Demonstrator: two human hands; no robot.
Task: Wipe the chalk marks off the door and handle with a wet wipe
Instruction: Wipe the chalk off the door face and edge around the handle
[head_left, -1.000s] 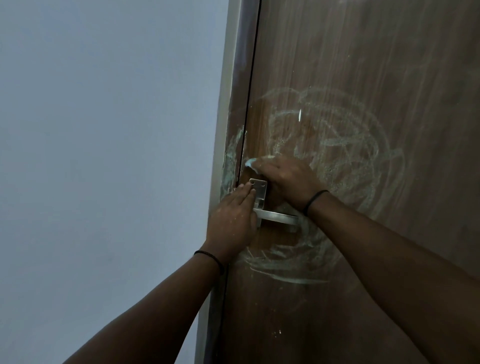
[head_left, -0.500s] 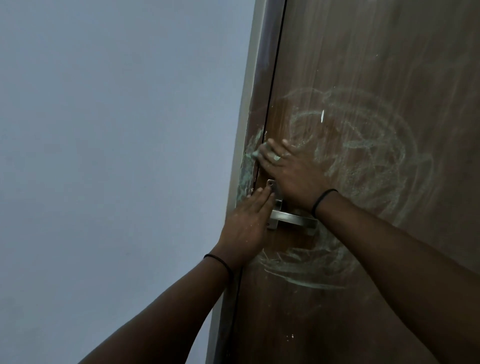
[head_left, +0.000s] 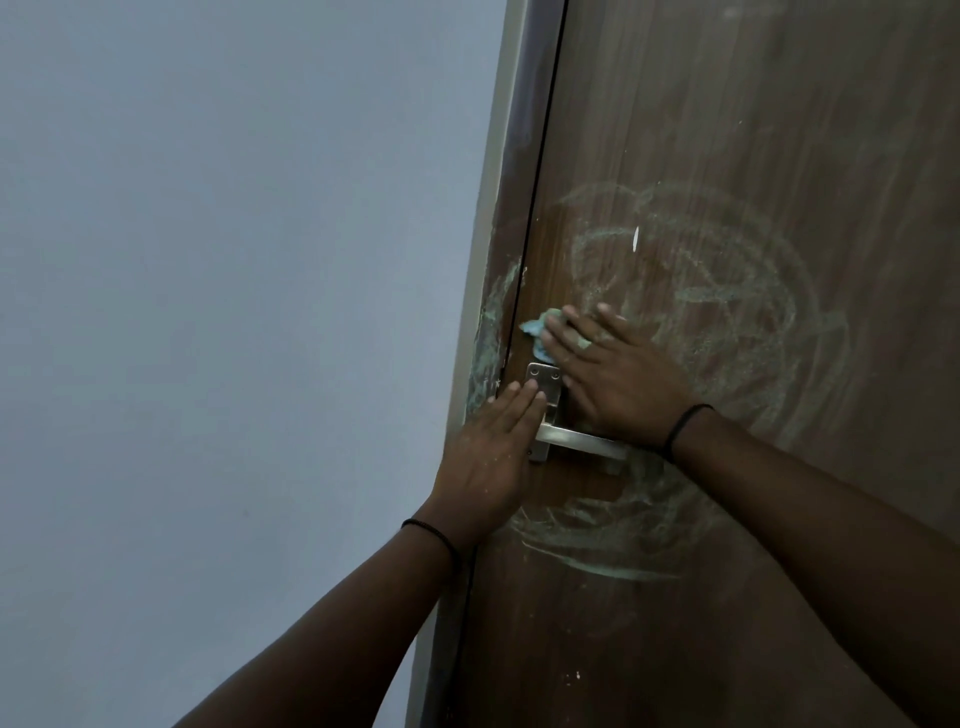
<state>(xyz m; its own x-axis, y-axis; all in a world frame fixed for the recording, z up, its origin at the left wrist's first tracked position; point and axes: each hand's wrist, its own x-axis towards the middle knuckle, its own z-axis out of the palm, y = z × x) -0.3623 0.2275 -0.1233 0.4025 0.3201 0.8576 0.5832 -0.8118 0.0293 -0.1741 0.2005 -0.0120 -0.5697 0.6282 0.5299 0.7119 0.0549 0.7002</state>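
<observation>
A brown wooden door (head_left: 753, 130) fills the right side, smeared with pale swirling chalk marks (head_left: 727, 291) above and below the handle. A metal lever handle (head_left: 582, 441) on a steel plate (head_left: 545, 382) sits near the door's left edge. My right hand (head_left: 613, 369) lies flat with straight fingers, pressing a crumpled pale blue wet wipe (head_left: 537, 327) against the door just above the plate. My left hand (head_left: 493, 452) rests flat with straight fingers on the door edge and the plate, covering the handle's left end.
A dark door frame (head_left: 506, 218) with chalk smudges (head_left: 491, 338) runs along the door's left edge. A plain grey wall (head_left: 234, 312) fills the left half. Small white specks dot the door's lower part (head_left: 576, 675).
My right hand went from curled over the wipe to flat, sliding it up and down above the plate by the door edge. My left hand stayed at the plate.
</observation>
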